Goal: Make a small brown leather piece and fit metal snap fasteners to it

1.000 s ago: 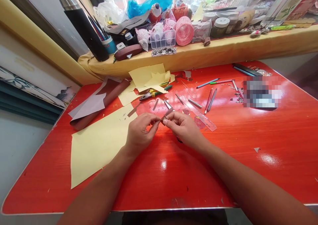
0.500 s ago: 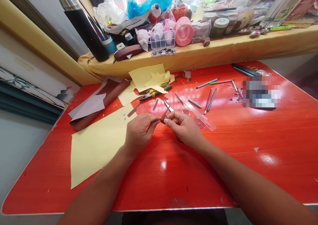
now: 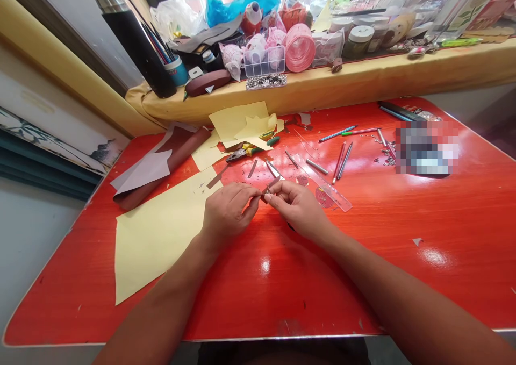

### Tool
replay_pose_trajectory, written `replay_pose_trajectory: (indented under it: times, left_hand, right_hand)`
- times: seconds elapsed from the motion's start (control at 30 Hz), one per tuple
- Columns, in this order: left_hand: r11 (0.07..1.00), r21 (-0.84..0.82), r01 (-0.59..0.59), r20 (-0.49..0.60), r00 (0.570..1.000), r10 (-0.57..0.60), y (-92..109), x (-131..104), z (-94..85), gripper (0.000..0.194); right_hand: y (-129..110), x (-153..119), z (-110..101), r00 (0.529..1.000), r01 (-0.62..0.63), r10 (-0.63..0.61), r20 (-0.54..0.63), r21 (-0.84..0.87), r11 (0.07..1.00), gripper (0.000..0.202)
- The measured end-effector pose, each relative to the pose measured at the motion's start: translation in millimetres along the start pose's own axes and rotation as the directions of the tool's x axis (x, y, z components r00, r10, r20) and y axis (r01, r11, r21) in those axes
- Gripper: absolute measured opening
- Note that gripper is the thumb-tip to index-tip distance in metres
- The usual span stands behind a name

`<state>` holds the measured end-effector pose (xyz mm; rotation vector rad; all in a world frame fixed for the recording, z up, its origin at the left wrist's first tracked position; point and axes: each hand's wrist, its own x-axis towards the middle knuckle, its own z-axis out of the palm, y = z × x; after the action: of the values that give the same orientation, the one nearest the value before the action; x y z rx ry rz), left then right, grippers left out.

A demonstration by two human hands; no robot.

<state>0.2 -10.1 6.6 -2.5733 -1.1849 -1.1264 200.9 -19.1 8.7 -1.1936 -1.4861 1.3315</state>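
Between my hands, near the middle of the red table, is a small brown strip with a tiny metallic piece by the fingertips. My left hand pinches the strip's left end with thumb and forefinger. From the other side, my right hand grips the strip, its thumb beside the metallic piece. Scissors lie just beyond my fingers, partly hidden by my right hand. A loose brown strip lies farther forward, and a clear ruler is to the right.
Yellow paper lies at left beside a brown roll. Pliers rest by yellow scraps. Pencils and a metal rod lie right of centre. A crowded sill runs along the back.
The brown strip has tilted lower toward the right between my fingers. My left fingertips have shifted slightly, while both hands stay in nearly the same place.
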Motion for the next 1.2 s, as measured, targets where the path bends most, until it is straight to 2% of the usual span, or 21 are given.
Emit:
replay_pose_trajectory:
  times: [0.1,0.23,0.47,0.63,0.83,1.07,1.2]
  left_hand:
    - [1.0,0.014,0.0,-0.024,1.0,0.001,2.1,0.6,1.1,0.01]
    - [0.992,-0.101,0.079,-0.008,0.997,-0.08,5.7,1.8,1.5,0.011]
    - [0.979,-0.169,0.111,0.004,0.994,-0.111,7.9,3.3,0.3,0.01]
    - [0.988,-0.14,0.059,-0.026,0.998,-0.064,7.0,2.5,0.1,0.009]
    - [0.99,-0.129,0.058,-0.054,0.996,-0.066,6.7,1.9,-0.1,0.008]
    - [0.996,-0.087,0.022,-0.038,0.999,-0.026,7.9,1.1,1.1,0.007]
    - [0.991,-0.111,0.079,-0.009,0.997,-0.08,10.1,0.7,2.0,0.007]
  right_hand:
    - [-0.1,0.3,0.4,1.0,0.008,-0.008,-0.013,0.001,1.0,0.027]
    - [0.1,0.9,0.9,1.0,-0.003,0.003,-0.014,-0.004,1.0,0.028]
    - [-0.1,0.8,0.5,0.999,-0.031,0.032,-0.026,0.012,0.999,0.031]
    - [-1.5,0.5,-0.6,0.998,-0.064,0.064,0.006,0.081,0.995,0.032]
    - [2.9,1.8,1.6,0.997,-0.047,0.038,0.06,0.166,0.985,0.036]
    - [2.4,1.1,1.5,0.998,-0.043,0.038,0.042,0.116,0.992,0.035]
    - [3.3,1.1,1.4,1.0,-0.019,0.018,0.016,0.068,0.998,0.033]
